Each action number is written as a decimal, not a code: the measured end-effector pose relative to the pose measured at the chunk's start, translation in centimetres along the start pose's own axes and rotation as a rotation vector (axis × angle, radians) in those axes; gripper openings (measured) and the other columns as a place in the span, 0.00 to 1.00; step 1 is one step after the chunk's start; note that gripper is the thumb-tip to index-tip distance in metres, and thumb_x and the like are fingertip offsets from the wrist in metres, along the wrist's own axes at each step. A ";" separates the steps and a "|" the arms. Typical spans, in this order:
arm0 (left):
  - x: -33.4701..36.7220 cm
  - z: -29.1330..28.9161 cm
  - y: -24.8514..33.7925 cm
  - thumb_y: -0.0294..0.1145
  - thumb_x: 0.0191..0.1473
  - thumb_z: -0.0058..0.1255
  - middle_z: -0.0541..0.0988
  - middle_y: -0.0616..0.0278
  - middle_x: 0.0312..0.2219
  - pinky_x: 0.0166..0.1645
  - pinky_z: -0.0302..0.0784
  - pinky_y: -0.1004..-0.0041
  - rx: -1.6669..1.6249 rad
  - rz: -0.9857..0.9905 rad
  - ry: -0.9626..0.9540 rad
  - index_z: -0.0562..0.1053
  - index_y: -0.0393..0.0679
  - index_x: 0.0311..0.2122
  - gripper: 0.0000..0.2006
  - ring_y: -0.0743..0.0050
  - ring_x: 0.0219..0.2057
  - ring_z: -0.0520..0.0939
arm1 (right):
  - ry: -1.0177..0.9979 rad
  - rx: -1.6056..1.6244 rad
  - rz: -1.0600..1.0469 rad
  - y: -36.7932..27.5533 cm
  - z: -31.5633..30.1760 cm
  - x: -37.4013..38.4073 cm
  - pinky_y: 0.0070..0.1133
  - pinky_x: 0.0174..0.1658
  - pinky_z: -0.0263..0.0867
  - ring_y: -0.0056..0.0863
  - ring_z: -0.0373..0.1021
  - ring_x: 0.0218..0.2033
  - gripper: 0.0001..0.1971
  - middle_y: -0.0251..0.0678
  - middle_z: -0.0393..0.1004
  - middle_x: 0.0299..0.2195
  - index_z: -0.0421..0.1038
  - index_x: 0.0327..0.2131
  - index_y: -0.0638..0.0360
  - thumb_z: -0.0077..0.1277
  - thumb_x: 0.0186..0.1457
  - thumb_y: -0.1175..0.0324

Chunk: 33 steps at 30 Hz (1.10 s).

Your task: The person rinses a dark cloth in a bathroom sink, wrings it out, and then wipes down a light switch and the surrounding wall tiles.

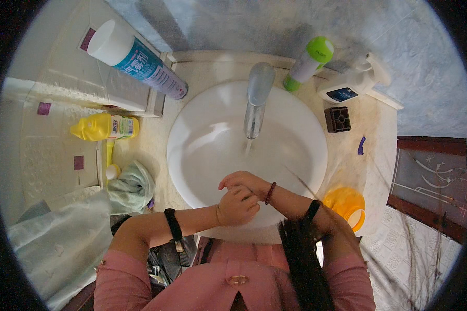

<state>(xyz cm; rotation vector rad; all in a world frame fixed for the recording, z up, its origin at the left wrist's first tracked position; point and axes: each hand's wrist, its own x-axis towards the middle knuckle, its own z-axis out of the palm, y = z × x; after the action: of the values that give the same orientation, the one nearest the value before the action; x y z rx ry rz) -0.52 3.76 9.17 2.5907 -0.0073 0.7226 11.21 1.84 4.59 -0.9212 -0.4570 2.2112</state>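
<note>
Both my hands meet over the near part of a white washbasin [181,150], touching each other. My left hand [237,207] is closed, its fingers curled against my right hand; anything inside it is hidden. My right hand [245,180] lies just beyond it, fingers stretched loosely to the left and slightly bent at the tips. A dark beaded bracelet [270,193] circles the right wrist. Beyond the hands a metal faucet [256,98] runs a thin stream of water [249,147] into the basin, short of my fingers.
Left on the counter are a tall spray can [140,62], a yellow bottle [109,127] and a crumpled pale-green cloth [132,187]. To the right stand a green-capped can [308,62], a white spray bottle [350,87], a dark square holder [338,119] and an orange jar [342,201].
</note>
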 end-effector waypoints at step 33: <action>-2.5 -6.7 -4.0 0.18 0.39 0.36 0.70 0.57 0.25 0.33 0.70 0.75 -1.152 -1.441 1.003 0.67 0.36 0.25 0.06 0.69 0.27 0.72 | 0.816 -1.344 -0.110 2.1 -3.3 -2.6 0.29 0.34 0.66 0.37 0.68 0.33 0.13 0.46 0.71 0.31 0.65 0.39 0.61 0.36 0.50 0.69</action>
<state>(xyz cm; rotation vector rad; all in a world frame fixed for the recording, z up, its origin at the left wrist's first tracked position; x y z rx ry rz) -5.51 9.93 11.33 0.5621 1.1642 0.8516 13.93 -1.32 2.46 -2.2072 -1.5354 1.0046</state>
